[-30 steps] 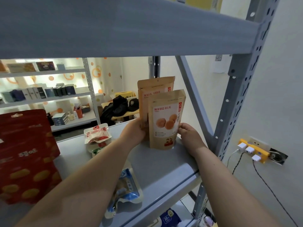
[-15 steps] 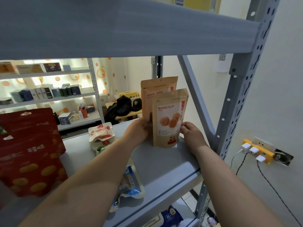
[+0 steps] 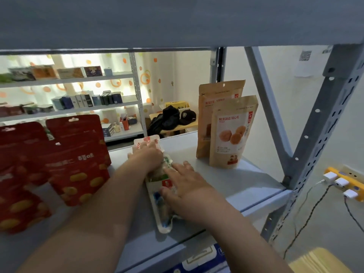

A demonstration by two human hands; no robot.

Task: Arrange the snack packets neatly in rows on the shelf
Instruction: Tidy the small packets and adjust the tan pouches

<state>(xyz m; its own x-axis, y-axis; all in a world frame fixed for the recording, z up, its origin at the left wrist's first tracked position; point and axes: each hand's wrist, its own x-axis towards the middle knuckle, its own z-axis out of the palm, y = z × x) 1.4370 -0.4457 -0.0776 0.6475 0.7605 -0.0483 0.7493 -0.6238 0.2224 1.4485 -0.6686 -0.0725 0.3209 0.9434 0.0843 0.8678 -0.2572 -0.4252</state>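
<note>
Two brown stand-up pouches, one in front [image 3: 233,133] and one behind [image 3: 216,95], stand upright at the right of the grey shelf [image 3: 252,186], free of my hands. Several red pouches [image 3: 78,164] stand at the left. Between them lie flat packets in a line: a red-and-white one [image 3: 145,139] farthest back, a green one [image 3: 167,162], and a blue-and-white one [image 3: 162,217] nearest the front edge. My left hand [image 3: 147,154] curls over the red-and-white packet. My right hand [image 3: 183,186] lies flat with spread fingers on the green and blue-and-white packets.
The upper shelf board [image 3: 177,20] hangs low overhead. A diagonal brace [image 3: 264,95] and a perforated post [image 3: 325,125] bound the right end. A yellow power strip [image 3: 344,184] with plugs sits on the wall. A blue pack [image 3: 202,261] lies on the shelf below.
Both hands let go of the brown pouches, which stay standing, and moved left and nearer onto the flat packets. The view swung left, so more red pouches show.
</note>
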